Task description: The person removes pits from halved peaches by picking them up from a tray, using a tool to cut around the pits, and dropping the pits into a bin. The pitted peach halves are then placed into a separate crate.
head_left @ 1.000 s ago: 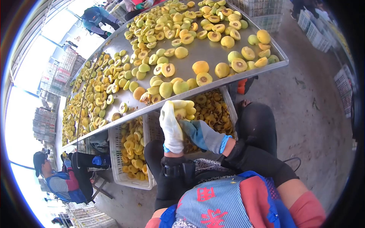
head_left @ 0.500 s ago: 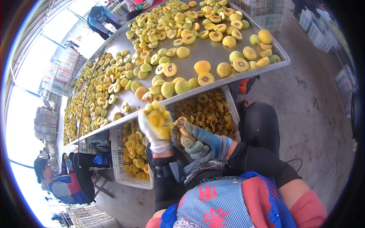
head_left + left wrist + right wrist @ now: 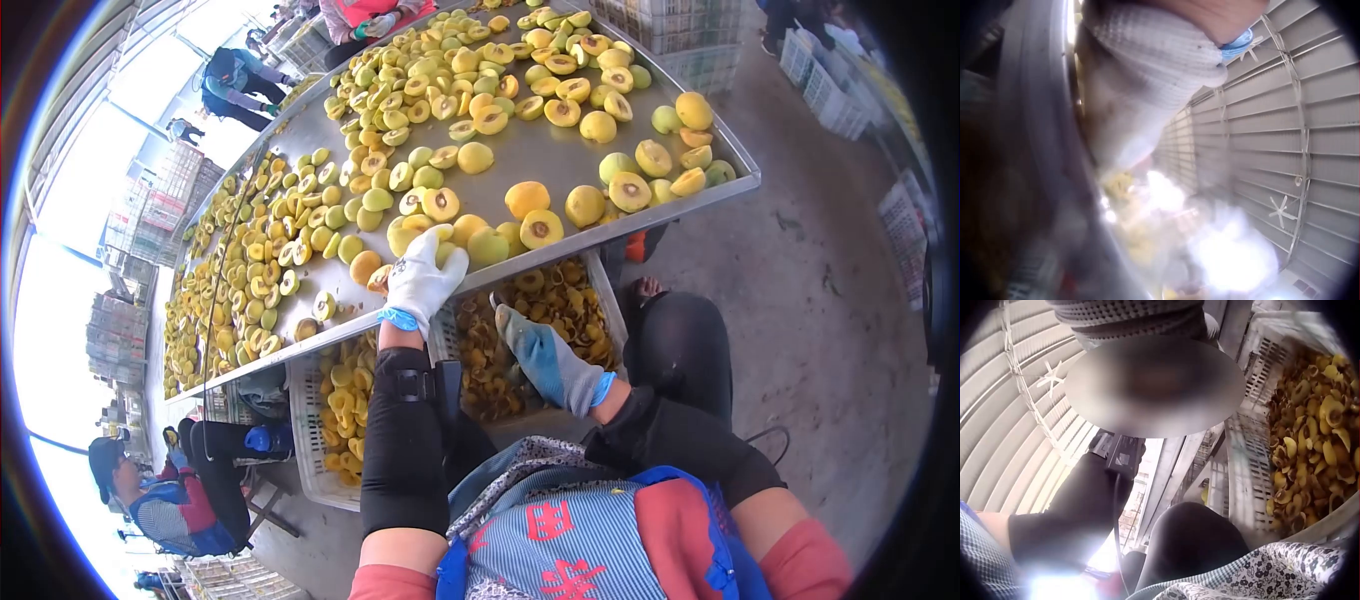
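In the head view, my left hand (image 3: 425, 278), in a white glove, reaches over the metal tray's near rim. Its fingers spread at the yellow peach halves (image 3: 488, 247) there; the fingertips are partly hidden among the fruit. My right hand (image 3: 550, 360), in a blue-grey glove, is held low over a white crate (image 3: 612, 300) of curved peach scraps (image 3: 565, 305). From its fingertips sticks the thin pale tip of a small tool (image 3: 494, 299); the rest is hidden in the glove. A blurred oval covers the middle of the right wrist view.
The large metal tray (image 3: 585, 236) bears many cut peaches. Under its left part stands another white crate (image 3: 315, 480) of yellow pieces. A person (image 3: 165, 500) sits at the left, others work along the far side. Stacked crates (image 3: 690, 40) stand behind the tray.
My left hand held several peach pieces in its palm before; now it has moved up to the tray's fruit without them. The brownish piece at my right hand's fingers no longer shows.
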Demonstrator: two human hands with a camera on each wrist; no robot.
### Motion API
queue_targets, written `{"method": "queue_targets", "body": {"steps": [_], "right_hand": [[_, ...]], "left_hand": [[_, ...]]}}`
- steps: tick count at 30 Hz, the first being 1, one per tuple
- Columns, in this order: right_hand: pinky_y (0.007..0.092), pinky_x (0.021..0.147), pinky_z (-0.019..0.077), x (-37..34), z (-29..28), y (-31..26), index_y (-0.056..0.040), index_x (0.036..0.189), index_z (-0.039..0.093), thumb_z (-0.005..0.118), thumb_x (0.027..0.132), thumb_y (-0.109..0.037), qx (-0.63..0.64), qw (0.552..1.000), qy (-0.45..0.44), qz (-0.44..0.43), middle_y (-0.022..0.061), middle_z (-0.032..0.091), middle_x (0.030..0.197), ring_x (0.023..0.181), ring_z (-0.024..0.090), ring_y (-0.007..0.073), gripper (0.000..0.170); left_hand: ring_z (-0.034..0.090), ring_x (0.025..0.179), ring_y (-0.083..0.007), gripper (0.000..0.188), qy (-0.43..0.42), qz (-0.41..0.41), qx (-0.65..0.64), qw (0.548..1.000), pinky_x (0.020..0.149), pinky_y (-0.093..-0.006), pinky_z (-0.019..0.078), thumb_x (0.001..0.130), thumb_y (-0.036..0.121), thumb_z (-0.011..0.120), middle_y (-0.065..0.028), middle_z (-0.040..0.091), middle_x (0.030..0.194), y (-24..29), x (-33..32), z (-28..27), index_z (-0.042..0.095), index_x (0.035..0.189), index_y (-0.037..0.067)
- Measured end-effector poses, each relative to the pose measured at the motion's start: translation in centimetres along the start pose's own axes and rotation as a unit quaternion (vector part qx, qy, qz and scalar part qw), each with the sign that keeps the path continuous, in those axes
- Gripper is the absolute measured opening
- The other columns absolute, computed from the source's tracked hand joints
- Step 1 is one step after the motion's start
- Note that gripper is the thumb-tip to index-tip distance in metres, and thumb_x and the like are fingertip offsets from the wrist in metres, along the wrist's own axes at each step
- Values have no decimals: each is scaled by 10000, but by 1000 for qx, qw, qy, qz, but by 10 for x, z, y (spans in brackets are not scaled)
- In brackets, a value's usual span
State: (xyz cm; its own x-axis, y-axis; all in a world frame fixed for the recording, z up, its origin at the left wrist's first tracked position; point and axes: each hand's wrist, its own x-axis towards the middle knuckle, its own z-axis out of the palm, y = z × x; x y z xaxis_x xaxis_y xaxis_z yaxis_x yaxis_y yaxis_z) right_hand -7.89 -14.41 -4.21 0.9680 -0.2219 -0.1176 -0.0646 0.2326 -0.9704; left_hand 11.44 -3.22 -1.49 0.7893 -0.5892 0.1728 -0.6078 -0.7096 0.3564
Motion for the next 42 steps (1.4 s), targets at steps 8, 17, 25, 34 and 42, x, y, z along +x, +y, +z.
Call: {"method": "queue_targets", "body": {"steps": [8, 17, 25, 34, 42], "right_hand": [[337, 762, 522, 14, 3, 13, 14, 1100, 664, 544, 1037, -289, 55, 988, 12, -143, 143, 729, 934, 824, 663, 184, 332], [409, 709, 513, 2, 0, -25, 2, 1091, 664, 577, 1013, -358, -99, 988, -29, -114, 238, 691, 865, 774, 675, 377, 379], [472, 685, 514, 1, -11, -21, -39, 1006, 680, 567, 982, -469, -255, 955, -39, -146, 241, 674, 840, 807, 641, 452, 445], [364, 777, 526, -6, 15, 15, -18, 1124, 668, 566, 1007, -413, -33, 991, -83, -97, 149, 721, 916, 854, 679, 237, 425], [325, 840, 519, -18, 22, 6, 18, 1163, 634, 578, 1018, -321, 37, 993, -49, -101, 125, 717, 1024, 944, 643, 153, 374]], "left_hand": [[666, 937, -189, 324, 100, -129, -642, 750, 787, -308, 555, 984, 233, 574, -89, 663, 1133, 31, -31, -25, 610, 1251, 53], [671, 914, -195, 567, 49, -140, -614, 775, 772, -297, 556, 1071, 457, 327, -151, 684, 1127, 90, -79, -29, 583, 1288, 0], [663, 775, -178, 558, 45, -167, -605, 777, 720, -281, 550, 1068, 439, 343, -146, 720, 979, 94, -89, -27, 657, 1146, -16], [686, 793, -201, 525, 119, -162, -528, 825, 722, -277, 533, 1054, 371, 383, -162, 732, 896, 111, -98, -29, 690, 1054, -54], [683, 789, -198, 525, 137, -194, -651, 721, 630, -269, 545, 1049, 373, 379, -160, 719, 912, 107, -96, -23, 665, 1063, -67]]}}
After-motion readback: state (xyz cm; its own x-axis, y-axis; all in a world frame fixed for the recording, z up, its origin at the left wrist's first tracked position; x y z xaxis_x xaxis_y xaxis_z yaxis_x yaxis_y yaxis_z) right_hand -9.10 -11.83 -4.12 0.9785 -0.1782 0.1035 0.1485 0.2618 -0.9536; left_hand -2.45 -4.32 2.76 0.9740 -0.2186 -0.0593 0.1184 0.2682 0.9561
